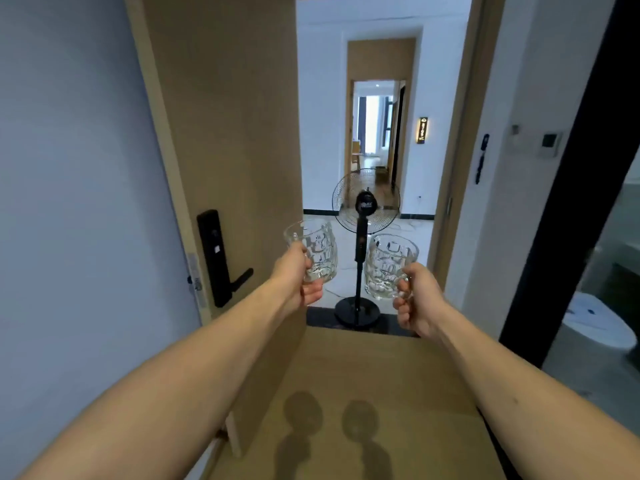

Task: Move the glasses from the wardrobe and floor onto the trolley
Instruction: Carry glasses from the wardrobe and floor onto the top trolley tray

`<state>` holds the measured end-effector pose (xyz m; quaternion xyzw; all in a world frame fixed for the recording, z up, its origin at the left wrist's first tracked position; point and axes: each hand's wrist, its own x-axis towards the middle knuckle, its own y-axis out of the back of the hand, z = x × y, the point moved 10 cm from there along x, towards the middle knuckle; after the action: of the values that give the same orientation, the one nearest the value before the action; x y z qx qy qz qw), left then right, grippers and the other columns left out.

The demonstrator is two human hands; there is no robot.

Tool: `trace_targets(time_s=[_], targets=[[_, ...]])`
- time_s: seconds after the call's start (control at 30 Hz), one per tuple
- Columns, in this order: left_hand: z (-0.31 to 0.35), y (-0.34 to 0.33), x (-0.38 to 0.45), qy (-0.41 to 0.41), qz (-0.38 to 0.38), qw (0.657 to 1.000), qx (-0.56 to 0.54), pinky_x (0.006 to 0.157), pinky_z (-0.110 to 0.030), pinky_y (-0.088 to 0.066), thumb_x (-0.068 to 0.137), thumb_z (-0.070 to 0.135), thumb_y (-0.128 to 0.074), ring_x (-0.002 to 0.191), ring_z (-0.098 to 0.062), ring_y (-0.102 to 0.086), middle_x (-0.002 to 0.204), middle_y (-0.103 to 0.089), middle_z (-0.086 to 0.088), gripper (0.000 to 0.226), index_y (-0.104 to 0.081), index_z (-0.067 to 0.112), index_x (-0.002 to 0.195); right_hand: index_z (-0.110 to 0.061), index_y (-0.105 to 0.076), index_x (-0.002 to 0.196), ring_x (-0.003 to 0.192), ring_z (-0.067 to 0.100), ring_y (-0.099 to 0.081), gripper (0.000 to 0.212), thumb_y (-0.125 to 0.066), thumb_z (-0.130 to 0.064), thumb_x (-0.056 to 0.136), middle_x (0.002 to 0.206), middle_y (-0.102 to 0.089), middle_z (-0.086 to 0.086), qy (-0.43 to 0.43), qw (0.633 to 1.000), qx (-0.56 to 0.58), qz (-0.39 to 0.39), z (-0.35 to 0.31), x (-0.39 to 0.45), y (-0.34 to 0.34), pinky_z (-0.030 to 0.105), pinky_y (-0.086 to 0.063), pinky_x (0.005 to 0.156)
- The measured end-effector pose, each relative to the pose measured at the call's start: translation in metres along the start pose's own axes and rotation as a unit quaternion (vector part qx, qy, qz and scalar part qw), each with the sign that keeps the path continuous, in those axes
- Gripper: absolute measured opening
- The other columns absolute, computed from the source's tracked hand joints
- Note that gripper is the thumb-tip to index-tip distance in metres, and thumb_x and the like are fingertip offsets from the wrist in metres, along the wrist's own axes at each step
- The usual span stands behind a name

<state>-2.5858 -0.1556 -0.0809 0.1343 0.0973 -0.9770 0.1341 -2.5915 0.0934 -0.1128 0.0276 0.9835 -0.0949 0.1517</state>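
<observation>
Each hand carries one glass out in front of the body. The left hand (pixel 300 277) grips a clear, dimpled glass mug (pixel 317 249), its fingers curled around the near side, with the mug tipped slightly away above the knuckles. The right hand (pixel 414 299) is closed tightly around the handle of a second clear dimpled glass mug (pixel 389 266), which stands nearly upright just above and to the left of that fist. The two mugs are apart, not touching.

No trolley is in view, so this looks like the carrying stage. Directly beyond the two grips, in the open doorway, stands a black pedestal fan (pixel 363 216), its pole showing between the mugs. To do this well, keep the mugs apart so they do not clink, level the left one, and pass the fan on one side with the elbows tucked in. The open wooden door (pixel 225 133), with its black electronic lock (pixel 216 258), lies left of the left hand and narrows the gap.

There is a pale logo on the fan's hub and markings on a lit wall sign (pixel 422 130) further beyond; neither is legible.
</observation>
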Motion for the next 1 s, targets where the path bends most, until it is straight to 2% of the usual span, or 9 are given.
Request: trace_targets(time_s=[0.17, 0.37, 0.5, 0.7, 0.9, 1.0], targets=[[0.001, 0.028, -0.029, -0.020, 0.084, 0.996, -0.019, 0.057, -0.034, -0.059, 0.095, 0.048, -0.046, 0.069, -0.024, -0.061, 0.106, -0.066, -0.020, 0.035, -0.052, 0.017, 0.081, -0.025, -0.038, 0.054, 0.046, 0.012, -0.022, 0.040, -0.046, -0.039, 0.091, 0.056, -0.036, -0.002, -0.006, 0.996, -0.029, -0.080, 0.000, -0.006, -0.022, 0.020, -0.020, 0.042], [-0.010, 0.070, -0.081, -0.013, 0.173, 0.984, -0.032, 0.049, -0.028, -0.054, 0.097, 0.049, -0.044, 0.064, -0.022, -0.059, 0.095, -0.064, -0.016, 0.037, -0.050, 0.017, 0.079, -0.024, -0.038, 0.049, 0.043, 0.012, -0.019, 0.044, -0.047, -0.041, 0.089, 0.054, -0.035, -0.002, -0.040, 0.982, -0.052, -0.177, 0.018, -0.023, -0.071, 0.019, -0.022, 0.037], [-0.013, 0.110, -0.132, -0.026, 0.220, 0.974, -0.053, 0.057, -0.031, -0.056, 0.097, 0.048, -0.046, 0.061, -0.022, -0.057, 0.090, -0.063, -0.017, 0.035, -0.049, 0.018, 0.080, -0.024, -0.038, 0.054, 0.041, 0.011, -0.021, 0.040, -0.045, -0.039, 0.090, 0.053, -0.033, -0.003, -0.041, 0.966, -0.072, -0.244, 0.028, -0.055, -0.116, 0.018, -0.021, 0.037], [-0.008, 0.198, -0.226, -0.045, 0.300, 0.951, -0.061, 0.053, -0.030, -0.056, 0.095, 0.045, -0.048, 0.061, -0.023, -0.054, 0.099, -0.061, -0.020, 0.031, -0.048, 0.016, 0.084, -0.024, -0.038, 0.055, 0.041, 0.011, -0.021, 0.038, -0.044, -0.039, 0.090, 0.052, -0.035, -0.001, -0.038, 0.941, -0.089, -0.324, 0.050, -0.131, -0.192, 0.018, -0.020, 0.039], [-0.020, 0.300, -0.358, -0.057, 0.385, 0.918, -0.077, 0.054, -0.029, -0.055, 0.090, 0.040, -0.053, 0.049, -0.022, -0.052, 0.091, -0.056, -0.016, 0.026, -0.048, 0.016, 0.083, -0.023, -0.037, 0.056, 0.044, 0.012, -0.018, 0.035, -0.046, -0.040, 0.085, 0.056, -0.033, 0.001, -0.084, 0.903, -0.127, -0.402, 0.102, -0.242, -0.272, 0.014, -0.018, 0.042], [-0.035, 0.348, -0.430, -0.072, 0.428, 0.897, -0.084, 0.055, -0.030, -0.056, 0.089, 0.041, -0.053, 0.052, -0.023, -0.055, 0.090, -0.058, -0.016, 0.026, -0.049, 0.015, 0.083, -0.023, -0.036, 0.056, 0.046, 0.012, -0.017, 0.034, -0.047, -0.039, 0.084, 0.055, -0.033, 0.001, -0.086, 0.878, -0.154, -0.445, 0.133, -0.306, -0.310, 0.015, -0.018, 0.041]])
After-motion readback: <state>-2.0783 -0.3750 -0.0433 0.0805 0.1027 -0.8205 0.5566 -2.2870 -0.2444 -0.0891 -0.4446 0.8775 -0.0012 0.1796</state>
